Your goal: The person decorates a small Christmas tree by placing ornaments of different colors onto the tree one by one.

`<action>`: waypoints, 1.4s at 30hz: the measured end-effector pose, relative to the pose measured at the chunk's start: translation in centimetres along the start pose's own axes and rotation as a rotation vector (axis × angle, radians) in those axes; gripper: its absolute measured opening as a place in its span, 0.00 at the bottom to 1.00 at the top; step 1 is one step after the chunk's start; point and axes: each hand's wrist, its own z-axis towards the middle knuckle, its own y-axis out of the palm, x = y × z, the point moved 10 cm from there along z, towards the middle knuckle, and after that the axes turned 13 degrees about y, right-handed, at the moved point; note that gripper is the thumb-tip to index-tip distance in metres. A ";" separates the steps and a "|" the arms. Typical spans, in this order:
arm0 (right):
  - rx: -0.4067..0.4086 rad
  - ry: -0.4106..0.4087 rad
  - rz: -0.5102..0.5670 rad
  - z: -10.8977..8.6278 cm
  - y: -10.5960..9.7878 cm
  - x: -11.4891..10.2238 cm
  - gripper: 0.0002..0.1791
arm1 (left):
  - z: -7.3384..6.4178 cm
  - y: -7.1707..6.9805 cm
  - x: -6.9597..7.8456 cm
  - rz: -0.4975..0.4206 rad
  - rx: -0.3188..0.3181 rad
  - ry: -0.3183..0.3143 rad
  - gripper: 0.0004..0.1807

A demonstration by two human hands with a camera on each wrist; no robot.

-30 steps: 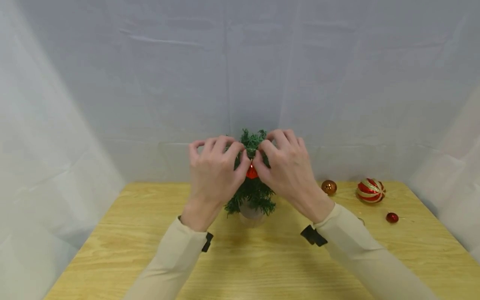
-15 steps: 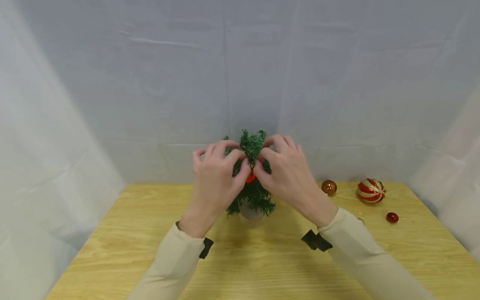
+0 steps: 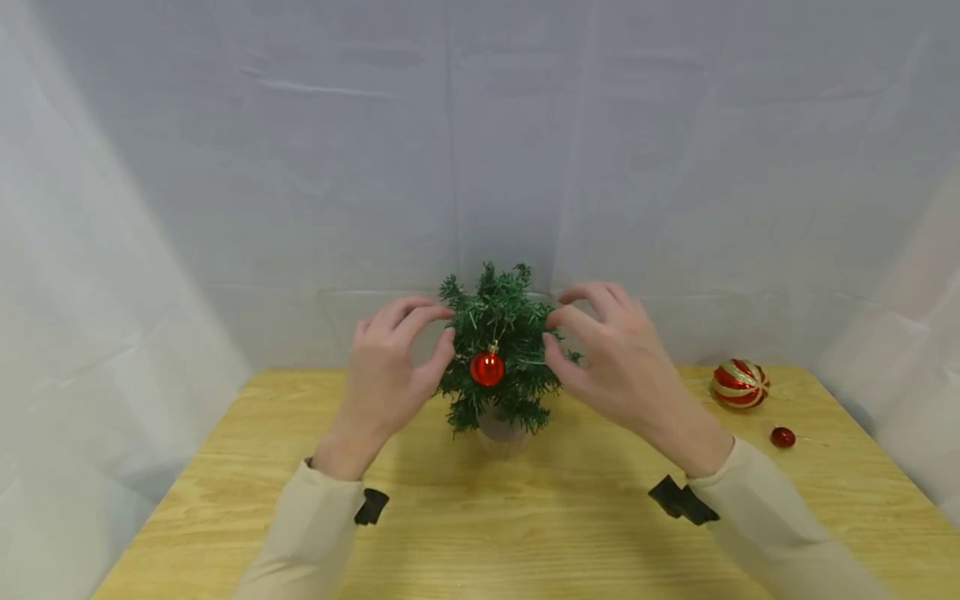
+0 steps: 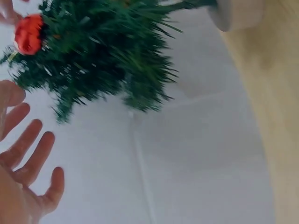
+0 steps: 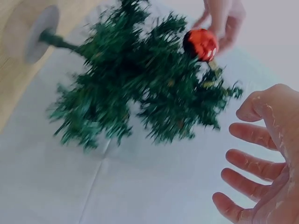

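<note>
A shiny red bauble (image 3: 487, 368) with a gold cap hangs by its loop on the front of a small artificial Christmas tree (image 3: 517, 392). To the left of the tree my left hand (image 3: 393, 354) hovers with its fingers apart, holding nothing. My right hand (image 3: 615, 358) stands on the other side, thumb and fingers spread and nothing between them. In the right wrist view the bauble (image 5: 202, 45) sits among the branches, away from the right hand (image 5: 266, 158). The left wrist view shows the left hand (image 4: 28, 154) also apart from the bauble (image 4: 29, 34).
The tree stands in a pale round base (image 3: 502, 437) on a wooden table (image 3: 480, 525). A red and gold striped bauble (image 3: 740, 384) and a small dark red ornament (image 3: 783, 437) lie at the right. A pale sheet (image 3: 360, 167) hangs behind.
Both hands have let go of the red bauble's loop and moved apart, left and right. The bauble now hangs in full view. My right hand now hides the copper bauble.
</note>
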 end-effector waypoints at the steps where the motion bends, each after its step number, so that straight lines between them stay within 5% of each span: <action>1: 0.004 -0.005 0.005 -0.3 -0.3 0.3 0.03 | -0.4 0.2 -0.6 -0.019 -0.014 -0.023 0.12; 11: 0.013 0.017 -0.030 -3.0 -2.4 4.7 0.05 | -5.0 3.1 -3.7 -0.156 -0.290 -0.196 0.18; 19: 0.031 0.061 -0.067 -5.5 -3.5 8.7 0.05 | -7.2 4.6 -4.5 -0.180 -0.418 -0.246 0.16; 36: -0.004 0.106 -0.172 -10.6 -4.1 13.1 0.06 | -7.9 4.9 -4.4 -0.214 -0.402 -0.158 0.10; 42: -0.050 0.196 -0.253 -12.9 -4.5 13.1 0.04 | -7.7 5.2 -4.8 -0.251 -0.379 -0.045 0.10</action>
